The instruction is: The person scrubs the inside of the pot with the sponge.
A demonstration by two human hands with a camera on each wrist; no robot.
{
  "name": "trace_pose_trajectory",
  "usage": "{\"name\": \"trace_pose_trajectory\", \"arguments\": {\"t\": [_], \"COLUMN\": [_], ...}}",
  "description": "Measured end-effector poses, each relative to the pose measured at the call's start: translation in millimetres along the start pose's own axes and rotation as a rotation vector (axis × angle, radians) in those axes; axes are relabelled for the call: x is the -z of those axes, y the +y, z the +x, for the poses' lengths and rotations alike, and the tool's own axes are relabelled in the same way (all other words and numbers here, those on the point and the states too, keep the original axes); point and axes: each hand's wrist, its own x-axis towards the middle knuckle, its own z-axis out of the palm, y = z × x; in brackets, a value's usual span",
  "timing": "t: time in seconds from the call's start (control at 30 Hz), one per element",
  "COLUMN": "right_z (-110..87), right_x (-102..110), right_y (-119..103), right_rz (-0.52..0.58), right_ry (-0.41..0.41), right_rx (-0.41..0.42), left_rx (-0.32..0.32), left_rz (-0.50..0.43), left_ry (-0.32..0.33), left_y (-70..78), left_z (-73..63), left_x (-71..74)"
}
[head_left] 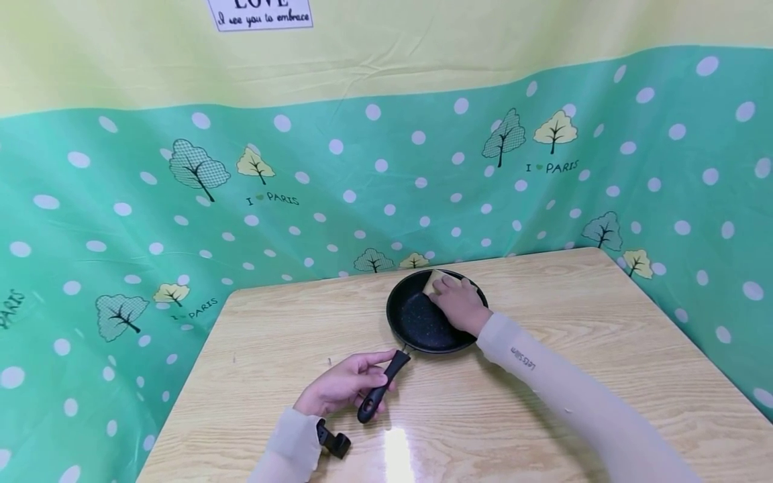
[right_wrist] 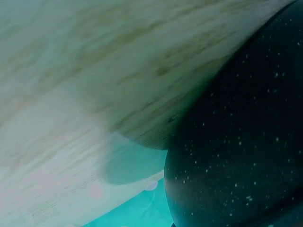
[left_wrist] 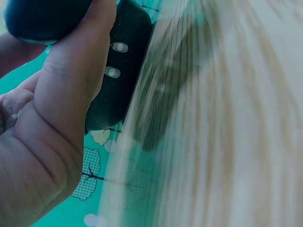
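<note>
A black speckled frying pan [head_left: 417,318] is at the back middle of the table, its handle [head_left: 394,370] pointing toward me. My left hand [head_left: 344,384] grips that handle, with the thumb on its near side. Inside the pan, my right hand [head_left: 457,303] holds a pale yellow sponge [head_left: 433,280] against the far part of the pan; fingers hide most of it. The left wrist view shows two rivets on the dark pan [left_wrist: 124,61] beyond the gripping hand. From the right wrist, only the pan's speckled outer side [right_wrist: 241,127] shows; hand and sponge are out of sight.
The wooden table [head_left: 290,322] reflects a bright light near its front. A green polka-dot curtain [head_left: 314,161] hangs right behind the table and along both sides. Below the left sleeve [head_left: 290,443] hangs a black wrist-strap piece [head_left: 333,441].
</note>
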Motion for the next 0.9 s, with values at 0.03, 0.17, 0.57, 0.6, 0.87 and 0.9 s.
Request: {"name": "trace_pose_trajectory", "arguments": {"t": [0.03,0.17,0.57,0.6,0.87,0.9], "right_z": [0.0,0.0,-4.8,-5.4,-12.0,-12.9], "right_x": [0,0,7,7,9,10], "right_y": [0,1,5,5,7,7], "right_rz": [0.002,0.008,0.022,0.020,-0.002,0.001], "right_ry": [-0.003,-0.011,-0.046,-0.048,-0.029,-0.025], "right_rx": [0.001,0.001,0.001,0.000,0.012,0.012], "left_rx": [-0.003,-0.010,0.007,0.007,0.011,0.011], "left_rz": [0.001,0.005,0.009,0.010,0.010,0.012], "left_ry": [-0.002,-0.005,0.032,0.031,0.031,0.031], "left_y": [0.0,0.0,1.8,1.8,3.0,3.4], "left_z": [0.0,0.1,0.7,0.7,0.0,0.0], "left_x": [-0.3,-0.9,-2.6,-2.5,-3.3,-3.5]}}
